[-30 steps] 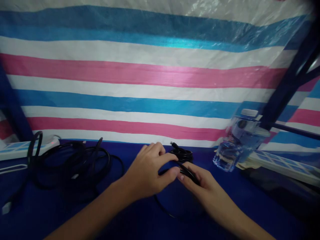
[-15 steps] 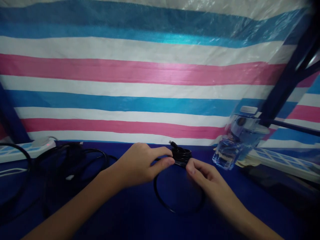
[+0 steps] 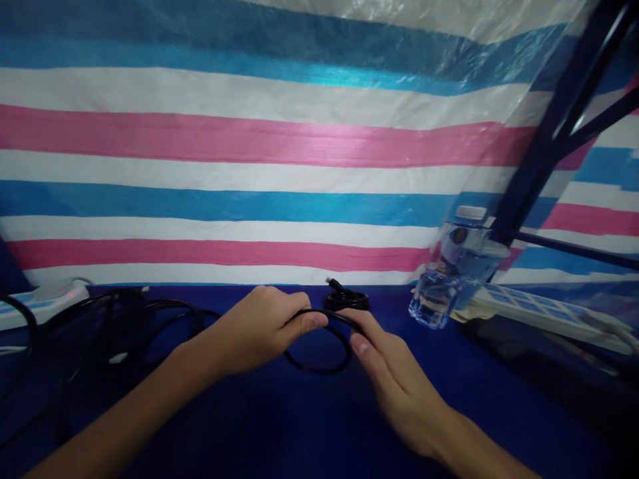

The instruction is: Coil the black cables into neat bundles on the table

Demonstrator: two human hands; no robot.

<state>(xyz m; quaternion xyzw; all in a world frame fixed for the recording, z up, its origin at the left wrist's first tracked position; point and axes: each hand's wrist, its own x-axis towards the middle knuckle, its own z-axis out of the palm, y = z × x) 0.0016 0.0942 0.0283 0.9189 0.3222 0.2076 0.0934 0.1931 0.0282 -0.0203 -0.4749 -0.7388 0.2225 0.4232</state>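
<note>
Between my hands runs a black cable (image 3: 324, 370), looped over the dark blue surface. My left hand (image 3: 272, 326) pinches it between thumb and fingers at the loop's upper left. On the loop's right side, my right hand (image 3: 387, 366) holds the same cable, with the thumb on the near side and the fingers partly hidden behind. Just beyond the hands lies a small coiled black cable (image 3: 349, 299) with its plug end sticking up to the left; neither hand grips that coil.
More black cables (image 3: 170, 306) lie tangled at left beside a white power strip (image 3: 44, 306). At right stand a clear water bottle (image 3: 439, 273) and a clear cup (image 3: 482, 266), near another power strip (image 3: 549, 316) and a dark flat object (image 3: 529, 359). A striped sheet (image 3: 224, 140) hangs behind.
Both hands have come away from the small coil and now hold a stretch of cable raised in front of it. The cable loop is smaller. The view has shifted slightly right.
</note>
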